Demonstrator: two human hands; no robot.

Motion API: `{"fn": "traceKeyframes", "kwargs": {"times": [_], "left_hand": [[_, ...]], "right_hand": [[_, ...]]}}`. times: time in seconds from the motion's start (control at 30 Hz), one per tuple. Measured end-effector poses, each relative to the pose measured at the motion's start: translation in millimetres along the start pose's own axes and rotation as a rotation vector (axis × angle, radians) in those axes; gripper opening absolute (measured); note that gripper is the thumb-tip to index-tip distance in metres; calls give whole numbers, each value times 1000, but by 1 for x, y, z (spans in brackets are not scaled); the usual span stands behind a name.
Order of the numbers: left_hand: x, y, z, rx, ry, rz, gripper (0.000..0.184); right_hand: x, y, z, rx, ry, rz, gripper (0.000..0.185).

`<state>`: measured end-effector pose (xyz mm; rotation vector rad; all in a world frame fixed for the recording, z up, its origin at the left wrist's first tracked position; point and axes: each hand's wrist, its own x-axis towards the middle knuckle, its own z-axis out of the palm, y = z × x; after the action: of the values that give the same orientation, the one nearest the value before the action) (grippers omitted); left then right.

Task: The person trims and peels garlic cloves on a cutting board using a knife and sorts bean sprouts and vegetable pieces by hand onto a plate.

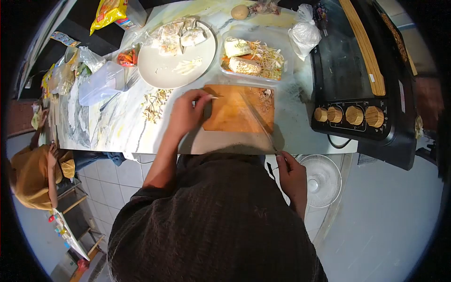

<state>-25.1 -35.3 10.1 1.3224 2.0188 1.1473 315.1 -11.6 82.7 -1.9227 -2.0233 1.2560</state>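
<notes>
My left hand [189, 112] is over the left edge of the orange-brown cutting board [225, 115], thumb and finger pinched on a small pale piece [214, 97]. My right hand [291, 176], below the counter's front edge, is closed round the handle of a knife [256, 115], whose blade slants up over the board. Dark crumbs and a small whitish bit [267, 93] lie at the board's upper right. Left of my left hand, bean sprout bits [155, 105] are scattered on the marble counter. Behind the board stands a clear container [287, 68] holding sprouts and pale blocks.
A large plate [157, 75] with pale food and wrapping is at the back left. Near it are a plastic tub [101, 84] and bags. At right stand a tied white bag [304, 35] and a black stove [347, 84]. Another person [35, 174] is at far left.
</notes>
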Motion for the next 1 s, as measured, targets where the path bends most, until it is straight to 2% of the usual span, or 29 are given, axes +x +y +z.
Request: {"fn": "traceKeyframes", "kwargs": {"times": [0.1,0.2,0.3,1.0], "left_hand": [[8,14,30,101,-57,235,12],[13,19,49,146,-82,308,10],[14,13,56,200,-96,325,15],[15,12,57,225,-121,290,15]], "right_hand": [[-4,-8,-5,34,9,17,37],[-6,-5,-4,48,-7,44,38],[-7,-2,-2,49,-8,59,38],[-7,6,8,49,-49,83,43]]}}
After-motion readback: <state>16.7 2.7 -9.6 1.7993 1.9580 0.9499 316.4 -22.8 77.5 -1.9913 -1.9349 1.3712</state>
